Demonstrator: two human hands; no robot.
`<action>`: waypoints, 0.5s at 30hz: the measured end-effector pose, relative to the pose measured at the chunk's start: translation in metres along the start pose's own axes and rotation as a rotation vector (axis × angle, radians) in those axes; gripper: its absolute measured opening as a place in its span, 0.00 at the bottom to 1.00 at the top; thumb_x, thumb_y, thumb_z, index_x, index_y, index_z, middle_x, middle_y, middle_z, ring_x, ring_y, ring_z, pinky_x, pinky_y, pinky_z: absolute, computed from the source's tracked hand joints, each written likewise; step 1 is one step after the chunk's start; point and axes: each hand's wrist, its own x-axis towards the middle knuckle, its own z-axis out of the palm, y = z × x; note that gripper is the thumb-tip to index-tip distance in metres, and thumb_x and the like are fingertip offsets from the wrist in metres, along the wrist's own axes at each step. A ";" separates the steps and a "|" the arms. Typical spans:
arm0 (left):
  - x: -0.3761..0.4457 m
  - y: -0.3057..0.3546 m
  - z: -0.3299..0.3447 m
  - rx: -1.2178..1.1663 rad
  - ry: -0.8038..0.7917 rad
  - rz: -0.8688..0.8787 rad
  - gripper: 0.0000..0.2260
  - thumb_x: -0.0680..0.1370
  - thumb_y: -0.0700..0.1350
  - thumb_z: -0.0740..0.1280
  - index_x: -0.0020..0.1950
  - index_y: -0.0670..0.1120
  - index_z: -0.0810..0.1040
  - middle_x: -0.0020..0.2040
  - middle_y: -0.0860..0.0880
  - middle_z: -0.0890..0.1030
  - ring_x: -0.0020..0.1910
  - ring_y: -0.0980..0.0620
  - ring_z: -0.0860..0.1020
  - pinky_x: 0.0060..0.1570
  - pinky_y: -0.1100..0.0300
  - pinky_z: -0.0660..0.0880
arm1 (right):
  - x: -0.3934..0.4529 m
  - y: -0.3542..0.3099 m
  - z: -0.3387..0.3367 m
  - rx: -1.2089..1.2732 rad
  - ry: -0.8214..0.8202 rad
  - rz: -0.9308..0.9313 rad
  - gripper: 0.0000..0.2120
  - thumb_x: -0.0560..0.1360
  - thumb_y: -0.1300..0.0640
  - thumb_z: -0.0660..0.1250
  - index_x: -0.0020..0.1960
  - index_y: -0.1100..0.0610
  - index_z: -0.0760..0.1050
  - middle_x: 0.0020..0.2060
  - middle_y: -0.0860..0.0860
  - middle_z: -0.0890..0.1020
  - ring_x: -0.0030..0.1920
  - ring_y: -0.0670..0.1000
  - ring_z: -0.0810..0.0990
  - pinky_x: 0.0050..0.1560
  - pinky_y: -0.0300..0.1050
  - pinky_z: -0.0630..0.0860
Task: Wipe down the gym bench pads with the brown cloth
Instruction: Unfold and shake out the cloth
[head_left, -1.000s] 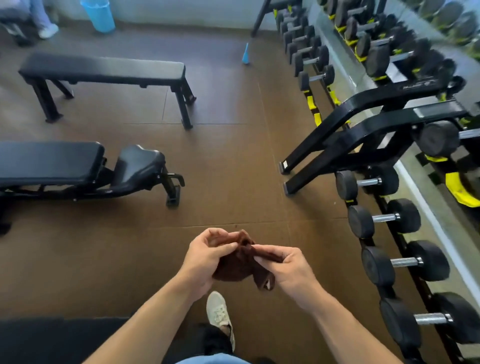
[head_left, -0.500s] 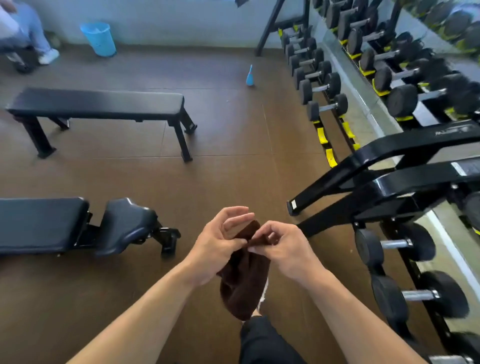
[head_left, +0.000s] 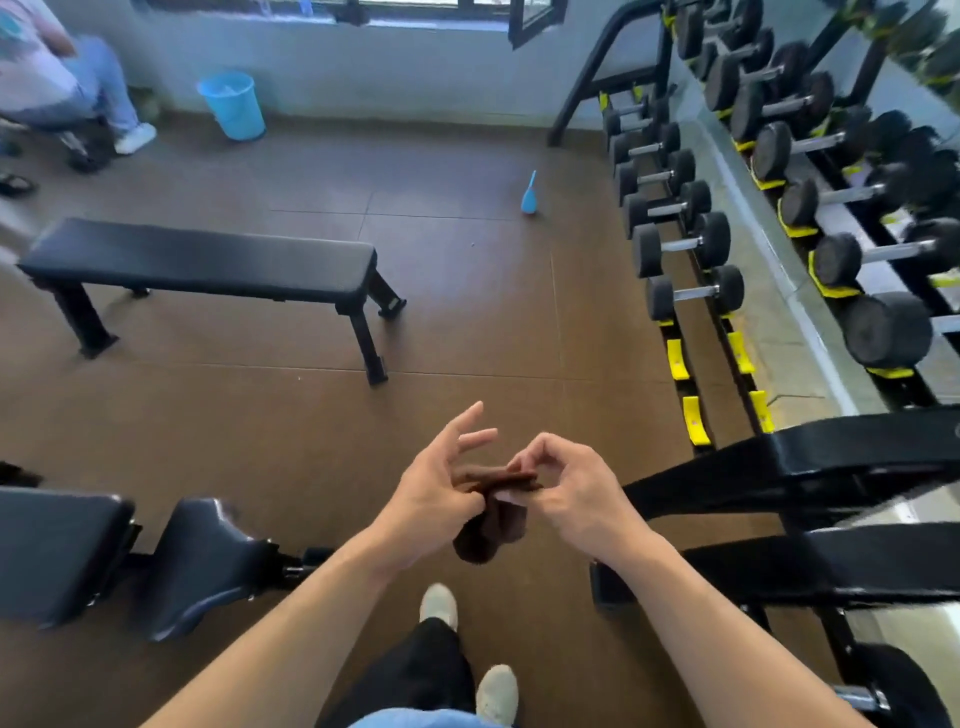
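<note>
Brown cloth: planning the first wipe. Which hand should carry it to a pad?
Left, probably. The left hand pinches the brown cloth too, and both benches, flat bench and adjustable bench, lie left.

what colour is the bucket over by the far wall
Light blue. The bucket shows best in the head view, standing on the floor at the upper left.
</note>
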 end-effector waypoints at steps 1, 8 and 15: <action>0.019 0.000 -0.002 0.102 0.079 0.003 0.39 0.74 0.27 0.70 0.77 0.59 0.67 0.69 0.55 0.77 0.61 0.55 0.82 0.58 0.55 0.82 | 0.018 0.001 -0.007 0.020 0.031 0.003 0.13 0.71 0.51 0.82 0.41 0.50 0.77 0.40 0.46 0.84 0.44 0.48 0.82 0.50 0.50 0.81; 0.164 -0.008 -0.048 0.436 0.197 -0.310 0.09 0.73 0.41 0.70 0.47 0.54 0.84 0.41 0.56 0.85 0.42 0.55 0.83 0.43 0.56 0.83 | 0.161 0.016 -0.067 0.014 0.095 0.081 0.15 0.68 0.50 0.85 0.40 0.46 0.77 0.32 0.44 0.79 0.33 0.46 0.73 0.38 0.44 0.72; 0.326 0.068 -0.099 0.514 0.082 -0.200 0.11 0.74 0.42 0.64 0.38 0.51 0.84 0.31 0.56 0.81 0.34 0.56 0.78 0.34 0.62 0.73 | 0.295 0.012 -0.126 -0.107 0.247 0.216 0.07 0.73 0.48 0.81 0.42 0.47 0.84 0.35 0.43 0.85 0.38 0.42 0.82 0.38 0.31 0.74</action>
